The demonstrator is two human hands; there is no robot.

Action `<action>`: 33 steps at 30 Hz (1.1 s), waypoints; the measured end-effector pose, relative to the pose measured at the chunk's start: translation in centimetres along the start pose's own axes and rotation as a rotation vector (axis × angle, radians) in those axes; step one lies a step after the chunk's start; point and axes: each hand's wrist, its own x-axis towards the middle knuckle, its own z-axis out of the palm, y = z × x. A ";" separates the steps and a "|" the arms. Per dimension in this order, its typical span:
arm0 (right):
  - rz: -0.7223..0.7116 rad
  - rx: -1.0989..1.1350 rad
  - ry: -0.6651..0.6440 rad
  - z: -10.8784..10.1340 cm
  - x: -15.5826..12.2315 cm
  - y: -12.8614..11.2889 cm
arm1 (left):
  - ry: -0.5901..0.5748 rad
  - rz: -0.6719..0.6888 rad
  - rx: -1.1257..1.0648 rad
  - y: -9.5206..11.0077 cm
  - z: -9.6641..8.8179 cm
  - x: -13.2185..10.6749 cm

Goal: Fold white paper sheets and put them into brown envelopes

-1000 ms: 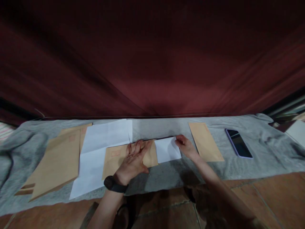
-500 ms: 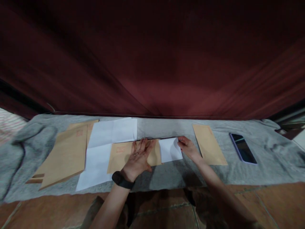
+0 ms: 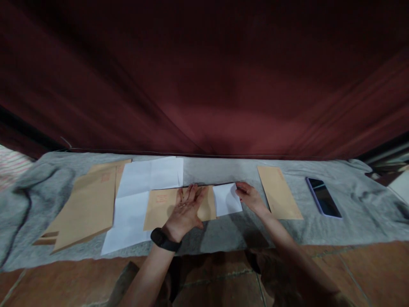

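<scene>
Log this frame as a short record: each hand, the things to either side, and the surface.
Left hand: spread flat on a brown envelope
Right hand: pinching white paper protruding from that envelope's right end
Left side: overlapping brown envelopes; creased white sheets
Right side: single brown envelope; smartphone
Surface: gray cloth

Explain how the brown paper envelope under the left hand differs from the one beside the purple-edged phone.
The brown paper envelope under the left hand lies crosswise; the brown paper envelope beside the purple-edged phone slants lengthwise away from the person. White paper extends past the first envelope's right end; none shows at the second. The left hand rests on the first; neither hand holds the second. Both are rectangular, with reddish print.
</scene>
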 end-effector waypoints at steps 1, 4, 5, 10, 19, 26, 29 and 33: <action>0.011 0.018 -0.004 0.0 0.0 0.1 | -0.003 0.000 -0.004 0.0 -0.1 -0.1; 0.032 0.066 -0.026 -0.1 -0.1 0.3 | -0.005 0.008 -0.017 0.0 -0.4 -0.1; 0.032 0.074 -0.035 -0.1 -0.1 0.4 | -0.005 0.010 -0.018 -0.1 -0.4 -0.1; 0.022 0.072 -0.057 0.0 0.1 0.4 | -0.027 0.009 -0.009 -0.5 -0.2 0.2; 0.025 0.060 -0.077 0.5 -0.2 -0.2 | 0.000 0.036 -0.009 -1.1 0.3 0.4; 0.023 0.056 -0.071 1.3 -0.7 -0.4 | -0.020 0.036 -0.012 -1.1 0.0 0.4; 0.030 0.044 -0.079 1.6 -0.8 -0.5 | -0.044 0.022 -0.004 -1.0 -0.2 0.4; -0.003 -0.026 -0.118 1.7 -1.0 -0.9 | -0.022 0.025 0.006 -1.0 -0.1 0.4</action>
